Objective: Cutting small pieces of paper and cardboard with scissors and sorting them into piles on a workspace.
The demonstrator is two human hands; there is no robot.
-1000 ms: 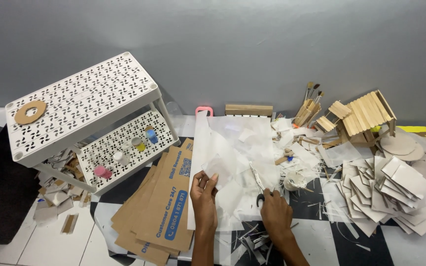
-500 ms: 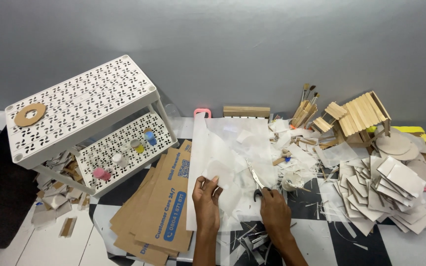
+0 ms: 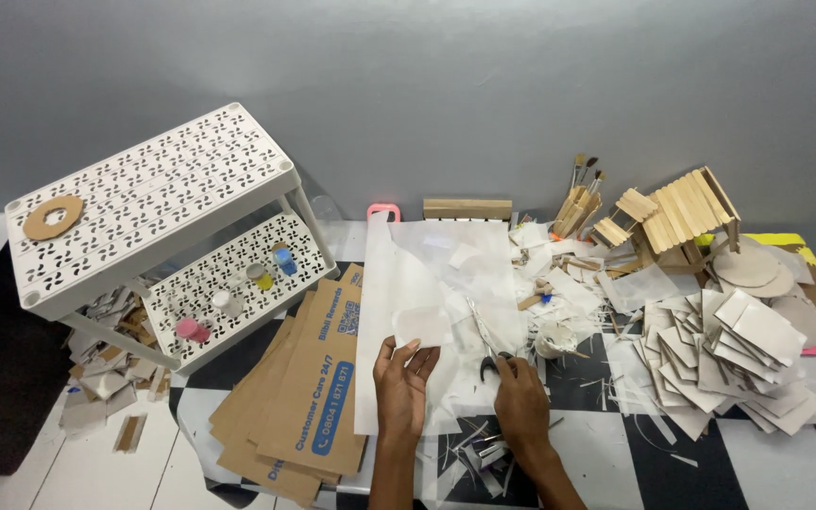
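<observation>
Forearms cut off at bottom edge of frame, so only wrists and hands show. Far left: white perforated rack (image 3: pixel 158 203) w/ a cardboard ring (image 3: pixel 53 216) on top; small paint pots (image 3: pixel 271 268) on lower shelf, too small to make out well; scraps under it partly hidden. Flattened cardboard boxes (image 3: pixel 309 397) lie just left of the paper, lower end out of frame. Left hand (image 3: pixel 403 387) rests flat, fingers spread narrow, pinning a small pale sheet piece (image 3: pixel 422 326) at fingertips, holding nothing closed. Piece is squarish, translucent white, hard to tell from the big white paper sheet (image 3: pixel 427 283) beneath, which lies on the checkered floor (image 3: pixel 767 453), front centre. Right hand (image 3: pixel 521 401) closed round the handles of scissors (image 3: pixel 485 340); blades point up-left, thin, handles mostly hidden by fingers. Right: stacked grey card pieces (image 3: pixel 729 349), stick house (image 3: pixel 687 212), brushes (image 3: pixel 583 184) by wall
</observation>
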